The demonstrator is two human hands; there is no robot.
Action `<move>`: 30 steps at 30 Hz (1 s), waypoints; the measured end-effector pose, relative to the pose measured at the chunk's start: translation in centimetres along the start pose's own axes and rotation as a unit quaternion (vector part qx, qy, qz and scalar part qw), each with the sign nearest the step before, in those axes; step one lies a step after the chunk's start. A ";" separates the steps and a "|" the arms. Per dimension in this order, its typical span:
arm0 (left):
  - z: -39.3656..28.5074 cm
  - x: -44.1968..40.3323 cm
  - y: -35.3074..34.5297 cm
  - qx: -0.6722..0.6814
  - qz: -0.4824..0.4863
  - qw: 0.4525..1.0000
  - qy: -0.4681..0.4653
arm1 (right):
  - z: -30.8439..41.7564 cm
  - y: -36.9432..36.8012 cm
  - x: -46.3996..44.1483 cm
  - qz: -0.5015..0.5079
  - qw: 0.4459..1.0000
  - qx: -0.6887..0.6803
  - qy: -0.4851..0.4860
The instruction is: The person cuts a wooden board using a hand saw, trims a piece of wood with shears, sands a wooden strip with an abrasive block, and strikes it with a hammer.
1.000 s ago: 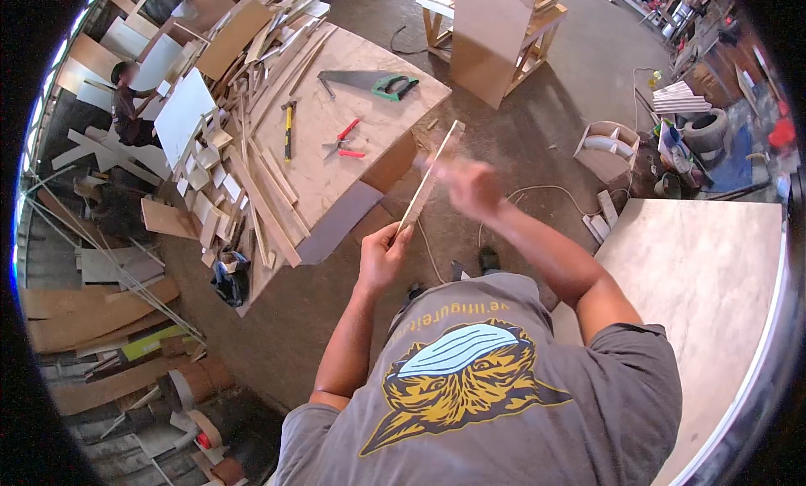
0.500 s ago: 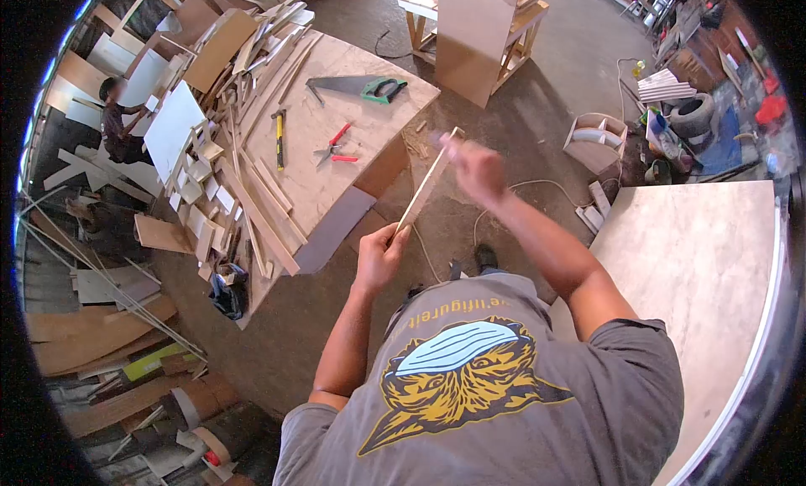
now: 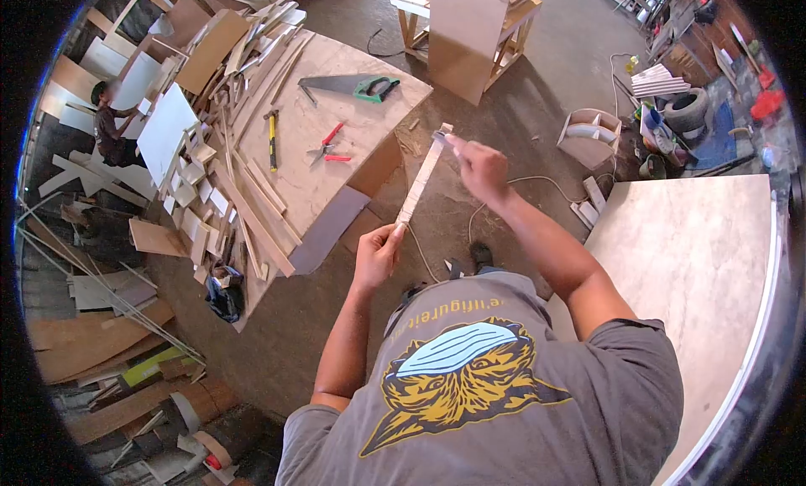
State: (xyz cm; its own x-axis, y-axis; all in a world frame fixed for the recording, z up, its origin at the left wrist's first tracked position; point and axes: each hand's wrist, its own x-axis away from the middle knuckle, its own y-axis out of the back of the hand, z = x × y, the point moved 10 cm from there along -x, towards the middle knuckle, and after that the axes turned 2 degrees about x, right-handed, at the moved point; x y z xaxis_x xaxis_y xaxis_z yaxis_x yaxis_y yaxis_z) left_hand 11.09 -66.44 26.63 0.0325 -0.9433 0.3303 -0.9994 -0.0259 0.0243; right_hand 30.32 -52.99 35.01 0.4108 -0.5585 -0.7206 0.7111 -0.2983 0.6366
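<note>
Strip is held above the floor by the left grip, a small tool near its far end by the right grip; scraping seems in hand, steady support called for.

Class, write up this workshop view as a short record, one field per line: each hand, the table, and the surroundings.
Left hand: holds the near end of a wooden strip
Right hand: closed on a small tool, type unclear, by the strip's far end
Table: green-handled handsaw, hammer, red-handled snips, heaped wood offcuts
Surroundings: another person near a white panel
</note>
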 end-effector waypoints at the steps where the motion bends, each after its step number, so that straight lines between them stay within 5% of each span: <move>1: 0.7 -0.3 0.1 0.008 -0.003 1.000 0.006 | 2.2 0.2 0.0 -0.027 0.997 -0.050 0.047; 3: 0.9 -0.6 0.0 0.032 0.006 0.999 0.016 | 5.6 -1.6 2.1 0.161 0.981 -0.066 0.091; 6: 0.5 0.0 -0.6 0.073 0.025 0.996 0.046 | 2.8 0.5 0.1 0.030 0.999 -0.026 0.010; 7: 0.4 0.0 -0.9 0.083 0.020 0.995 0.061 | -0.2 0.8 0.1 -0.045 0.994 -0.037 -0.090; 11: 1.1 -0.1 -1.1 0.139 0.042 0.985 0.090 | 7.0 -1.1 2.2 0.106 0.984 -0.089 0.109; 14: 1.2 0.4 -1.0 0.136 0.039 0.986 0.087 | 0.1 -1.0 -0.5 0.051 0.997 0.027 -0.058; 15: 1.5 0.5 -0.9 0.125 0.032 0.988 0.080 | -0.9 0.0 -0.9 -0.029 0.994 -0.036 -0.097; 18: 1.4 0.1 -0.2 0.081 0.009 0.996 0.046 | 6.2 -2.2 1.7 0.137 0.976 -0.115 0.123; 19: 1.2 0.2 -0.1 0.065 0.001 0.997 0.034 | 6.8 -1.9 1.6 0.149 0.975 -0.086 0.142; 23: 0.1 0.6 -0.7 0.058 -0.007 0.998 0.017 | 0.6 -1.3 -0.5 0.039 0.998 -0.019 -0.052; 26: 1.0 0.4 0.1 0.077 -0.030 0.996 0.018 | 7.7 -1.5 1.6 0.073 0.979 -0.150 0.113; 27: 0.7 0.5 0.1 0.074 -0.032 0.997 0.017 | 6.6 -2.7 1.4 0.166 0.978 -0.077 0.103; 30: 0.5 0.9 0.0 0.061 -0.037 0.997 0.008 | 0.0 -1.6 -0.9 0.006 0.995 -0.042 -0.093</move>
State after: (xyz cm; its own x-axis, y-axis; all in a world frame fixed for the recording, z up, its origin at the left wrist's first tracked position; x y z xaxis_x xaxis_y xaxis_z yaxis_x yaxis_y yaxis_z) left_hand 11.16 -67.47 26.41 0.1062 -0.9319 0.3469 -0.9884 -0.1369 -0.0651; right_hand 28.84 -52.01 34.67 0.3120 -0.6979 -0.6446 0.7550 -0.2297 0.6142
